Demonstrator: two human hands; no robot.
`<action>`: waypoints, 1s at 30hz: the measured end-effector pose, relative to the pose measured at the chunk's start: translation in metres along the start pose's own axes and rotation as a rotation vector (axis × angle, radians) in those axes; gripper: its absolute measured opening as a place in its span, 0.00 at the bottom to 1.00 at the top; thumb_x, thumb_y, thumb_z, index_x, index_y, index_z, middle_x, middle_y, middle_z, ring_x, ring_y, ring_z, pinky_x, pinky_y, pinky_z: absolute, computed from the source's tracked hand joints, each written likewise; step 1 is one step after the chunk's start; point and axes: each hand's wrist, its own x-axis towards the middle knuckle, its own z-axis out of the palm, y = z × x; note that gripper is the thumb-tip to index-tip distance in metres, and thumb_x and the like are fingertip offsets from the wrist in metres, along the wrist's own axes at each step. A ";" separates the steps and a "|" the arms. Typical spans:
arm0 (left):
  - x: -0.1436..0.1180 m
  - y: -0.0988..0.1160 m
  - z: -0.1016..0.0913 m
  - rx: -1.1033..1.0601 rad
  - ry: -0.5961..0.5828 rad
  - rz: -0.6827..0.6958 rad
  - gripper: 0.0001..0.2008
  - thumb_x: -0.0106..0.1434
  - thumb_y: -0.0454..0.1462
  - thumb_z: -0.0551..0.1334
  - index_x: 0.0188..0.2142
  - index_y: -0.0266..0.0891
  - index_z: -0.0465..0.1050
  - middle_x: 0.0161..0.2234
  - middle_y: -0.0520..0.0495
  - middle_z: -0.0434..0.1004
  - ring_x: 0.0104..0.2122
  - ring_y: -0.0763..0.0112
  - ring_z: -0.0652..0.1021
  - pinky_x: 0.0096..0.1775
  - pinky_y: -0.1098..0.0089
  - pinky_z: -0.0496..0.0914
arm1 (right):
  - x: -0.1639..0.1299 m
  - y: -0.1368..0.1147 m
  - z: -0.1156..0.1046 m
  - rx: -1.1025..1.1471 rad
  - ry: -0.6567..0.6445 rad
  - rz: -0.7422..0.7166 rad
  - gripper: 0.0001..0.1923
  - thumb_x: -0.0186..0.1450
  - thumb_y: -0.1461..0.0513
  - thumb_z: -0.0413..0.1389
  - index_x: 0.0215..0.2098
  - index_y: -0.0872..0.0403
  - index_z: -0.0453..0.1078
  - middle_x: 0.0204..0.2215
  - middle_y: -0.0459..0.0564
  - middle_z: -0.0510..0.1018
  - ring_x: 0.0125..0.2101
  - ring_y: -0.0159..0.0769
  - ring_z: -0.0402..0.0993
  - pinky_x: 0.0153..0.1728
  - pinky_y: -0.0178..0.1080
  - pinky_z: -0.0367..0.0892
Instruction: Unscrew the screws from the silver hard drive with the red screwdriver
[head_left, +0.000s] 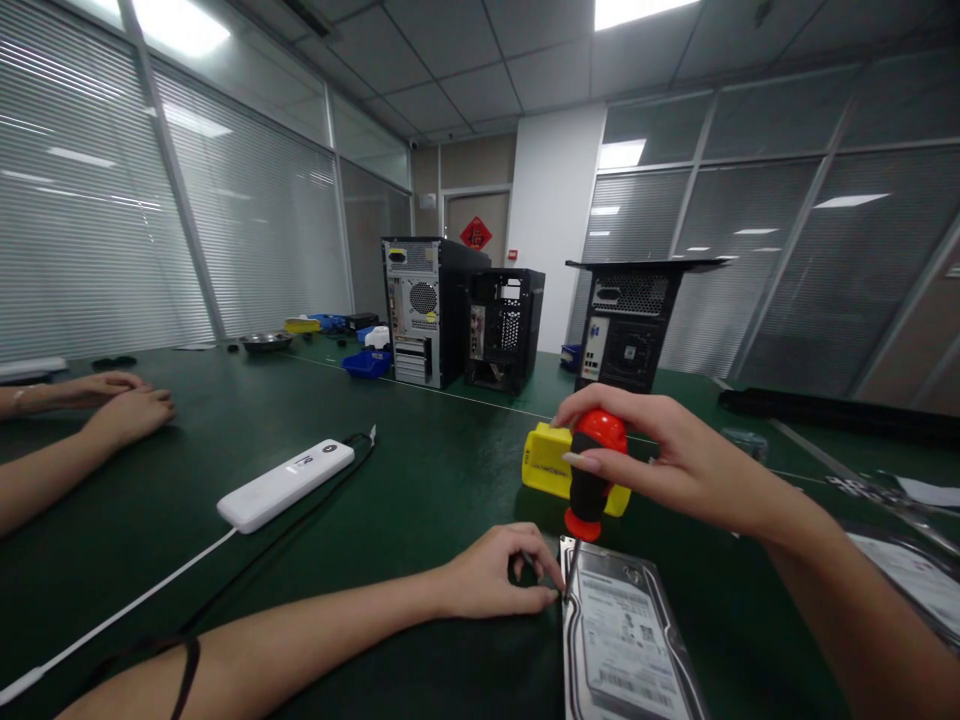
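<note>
Right hand (675,455) grips screwdriver (592,470) upright over hard drive (626,640) near-left corner; left hand (495,580) pinched shut there, steadying tip; drive's long axis runs near-far

Glossy red-and-black plastic screwdriver handle (592,470), paper-labelled metal hard drive (626,640), matt green tabletop (375,500)

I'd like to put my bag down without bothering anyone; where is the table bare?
Bare green table lies between the white power strip and the yellow box. It is crowded around the hard drive, where both hands work.
</note>
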 end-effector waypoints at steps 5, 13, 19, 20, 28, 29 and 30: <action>0.000 0.002 0.000 -0.014 0.013 -0.017 0.05 0.54 0.30 0.65 0.33 0.35 0.77 0.32 0.50 0.70 0.31 0.75 0.71 0.30 0.77 0.63 | 0.001 0.001 0.000 -0.071 0.064 -0.057 0.11 0.66 0.53 0.54 0.36 0.53 0.66 0.32 0.44 0.71 0.31 0.31 0.67 0.32 0.34 0.63; -0.001 -0.001 0.000 -0.028 -0.023 0.007 0.06 0.56 0.34 0.66 0.34 0.36 0.77 0.33 0.51 0.70 0.32 0.75 0.71 0.33 0.76 0.62 | -0.005 0.003 -0.002 0.110 -0.067 0.012 0.13 0.69 0.54 0.47 0.50 0.48 0.60 0.38 0.47 0.73 0.35 0.35 0.70 0.34 0.36 0.66; -0.002 -0.001 0.001 0.028 0.001 -0.019 0.06 0.56 0.34 0.66 0.35 0.36 0.74 0.35 0.51 0.70 0.34 0.74 0.70 0.31 0.77 0.61 | 0.000 0.002 0.001 -0.095 0.001 0.007 0.16 0.65 0.49 0.53 0.42 0.51 0.64 0.31 0.44 0.72 0.29 0.33 0.68 0.31 0.37 0.62; -0.002 -0.001 0.001 0.049 0.009 -0.020 0.06 0.55 0.33 0.66 0.34 0.36 0.73 0.35 0.51 0.70 0.33 0.74 0.69 0.31 0.77 0.61 | 0.000 0.001 0.001 -0.091 0.007 -0.001 0.15 0.65 0.49 0.52 0.40 0.52 0.64 0.30 0.44 0.72 0.28 0.33 0.67 0.31 0.37 0.62; -0.002 0.007 0.000 0.222 -0.141 0.058 0.06 0.59 0.35 0.64 0.29 0.38 0.66 0.30 0.53 0.67 0.33 0.72 0.68 0.39 0.74 0.63 | -0.005 0.002 -0.005 0.113 -0.053 -0.016 0.13 0.71 0.55 0.44 0.50 0.49 0.63 0.42 0.47 0.75 0.38 0.33 0.72 0.38 0.35 0.66; -0.002 0.007 0.001 0.241 -0.164 0.076 0.07 0.60 0.35 0.62 0.29 0.38 0.66 0.29 0.53 0.67 0.33 0.72 0.68 0.39 0.73 0.62 | -0.004 0.003 -0.004 0.111 -0.045 -0.011 0.14 0.71 0.55 0.45 0.50 0.49 0.63 0.40 0.47 0.75 0.37 0.33 0.72 0.37 0.35 0.66; -0.002 0.007 0.001 0.255 -0.181 0.090 0.07 0.62 0.36 0.61 0.29 0.38 0.66 0.29 0.53 0.67 0.34 0.71 0.68 0.40 0.73 0.62 | -0.003 0.004 -0.004 0.096 -0.033 -0.006 0.14 0.70 0.54 0.46 0.50 0.50 0.64 0.39 0.47 0.76 0.36 0.33 0.73 0.36 0.35 0.66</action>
